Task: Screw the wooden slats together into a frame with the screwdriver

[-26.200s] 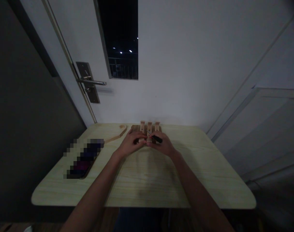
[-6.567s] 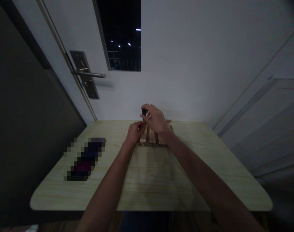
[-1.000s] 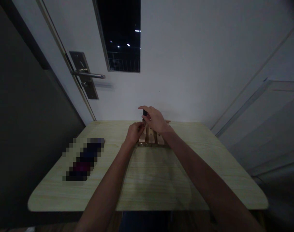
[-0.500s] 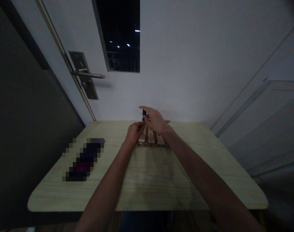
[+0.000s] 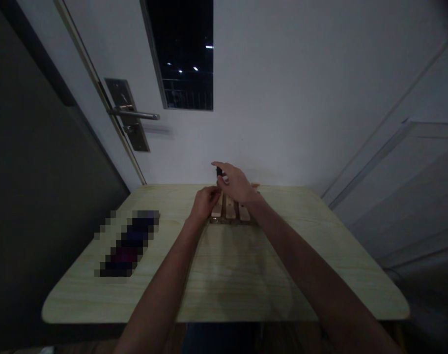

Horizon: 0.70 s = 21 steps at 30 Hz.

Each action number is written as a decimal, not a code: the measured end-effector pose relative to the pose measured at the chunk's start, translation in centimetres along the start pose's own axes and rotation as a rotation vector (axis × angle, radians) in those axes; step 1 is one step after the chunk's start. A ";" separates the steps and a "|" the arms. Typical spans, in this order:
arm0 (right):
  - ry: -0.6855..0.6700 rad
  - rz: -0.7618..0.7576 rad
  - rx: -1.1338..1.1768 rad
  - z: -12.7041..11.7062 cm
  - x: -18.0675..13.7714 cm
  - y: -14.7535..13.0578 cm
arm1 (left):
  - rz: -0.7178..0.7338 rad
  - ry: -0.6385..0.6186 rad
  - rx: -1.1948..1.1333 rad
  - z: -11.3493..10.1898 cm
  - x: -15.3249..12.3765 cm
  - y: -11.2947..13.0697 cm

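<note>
Left hand [image 5: 205,201]: curled against the left edge of the wooden slat piece [image 5: 229,212], fingertips pressing its top left corner; looks like a steadying pinch, not a lift.
Right hand [image 5: 234,183]: raised just above the far end of the slat piece, thumb and fingers closed round a small dark tool [image 5: 219,171], index finger stretched out leftward. Tool held roughly upright; its tip is hidden behind the fingers.
Slat piece: flat on the table [image 5: 246,275], right under and between both hands, at the far middle of the tabletop, slats running toward the wall. Far end covered by the right hand.
Contact: can't tell whether the tool tip touches the wood, too dark and small.
Left of left hand: blurred-out dark object [image 5: 127,243] lying on the table, well apart from the hands.
Further left, above: door handle [image 5: 134,115] on the door, dark window pane [image 5: 182,54] beyond it.
Doing it well (judgement): keep the left hand pressing the piece down so it doesn't skid on the smooth top; keep the tool upright and turn from the fingertips; keep left fingertips clear of the tip.
Risk (judgement): dim light, tip may slip off its spot.
</note>
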State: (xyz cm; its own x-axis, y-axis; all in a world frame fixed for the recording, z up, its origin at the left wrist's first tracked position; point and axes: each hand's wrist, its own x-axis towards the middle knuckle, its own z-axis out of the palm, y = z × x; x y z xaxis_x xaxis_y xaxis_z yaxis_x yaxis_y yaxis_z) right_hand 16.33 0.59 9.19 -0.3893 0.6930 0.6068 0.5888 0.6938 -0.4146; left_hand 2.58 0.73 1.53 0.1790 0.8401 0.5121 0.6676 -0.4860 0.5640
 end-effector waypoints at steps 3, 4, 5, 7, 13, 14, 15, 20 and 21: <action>-0.028 0.020 0.026 0.0 0.0 0.0 | 0.001 0.000 0.007 0.0 0.0 0.0; -0.035 0.019 0.021 -0.1 0.1 0.0 | 0.002 0.004 0.004 0.0 0.0 0.1; -0.039 0.014 0.013 -0.1 0.1 0.0 | 0.003 0.007 -0.005 -0.1 0.0 0.1; -0.041 0.004 -0.008 -0.2 0.0 0.0 | 0.002 0.012 -0.043 -0.1 -0.1 0.2; -0.014 0.027 -0.063 -0.3 0.0 0.0 | -0.015 0.013 -0.219 -0.1 -0.3 -0.3; -0.010 0.030 -0.061 -0.2 0.0 0.0 | -0.004 -0.005 -0.239 -0.1 -0.3 -0.5; -0.005 0.030 -0.055 -0.2 0.0 0.1 | 0.003 -0.018 -0.259 -0.1 -0.4 -0.7; 0.036 0.006 -0.047 0.2 -0.1 0.6 | 0.001 -0.083 -0.316 -0.3 -0.4 -1.7; 0.039 0.005 -0.052 0.2 -0.1 0.7 | -0.001 -0.082 -0.312 -0.3 -0.5 -1.8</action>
State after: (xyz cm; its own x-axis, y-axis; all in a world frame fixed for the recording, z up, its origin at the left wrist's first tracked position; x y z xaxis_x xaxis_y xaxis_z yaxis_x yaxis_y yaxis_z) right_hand 16.58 1.02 8.69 -0.3589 0.6873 0.6315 0.6273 0.6786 -0.3821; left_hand 1.09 1.15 0.46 0.2447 0.8509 0.4649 0.4163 -0.5252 0.7422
